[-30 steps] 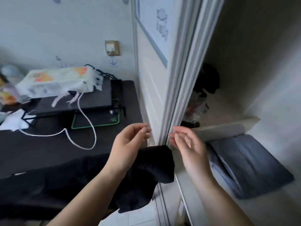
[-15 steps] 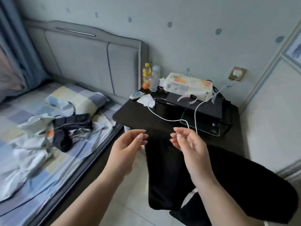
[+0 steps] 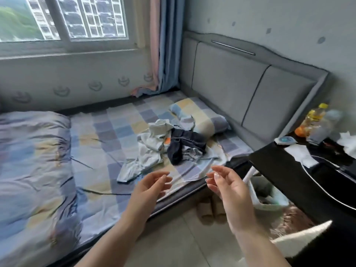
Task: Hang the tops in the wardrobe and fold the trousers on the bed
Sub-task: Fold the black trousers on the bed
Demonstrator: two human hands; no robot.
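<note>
Bed (image 3: 107, 135): seen across the left and centre, covered by a checked sheet; a rumpled quilt (image 3: 32, 160) is laid at 9 o'clock.
Headboard (image 3: 240, 87): grey, padded, set at 1 o'clock.
Bench (image 3: 300, 182): black, placed at 3 o'clock; bottles (image 3: 316, 122) and a white cable (image 3: 325, 191) are carried on it.
Pillow (image 3: 200, 116): checked, laid against the headboard.
Clothes pile (image 3: 165, 147): heaped on the bed just beside the pillow; dark trousers (image 3: 183, 145) are draped over pale garments (image 3: 148, 151).
Left hand (image 3: 148, 191): raised at 6 o'clock, fingers loosely spread, nothing held.
Right hand (image 3: 231, 189): raised beside it, fingers relaxed and apart, nothing held.
</note>
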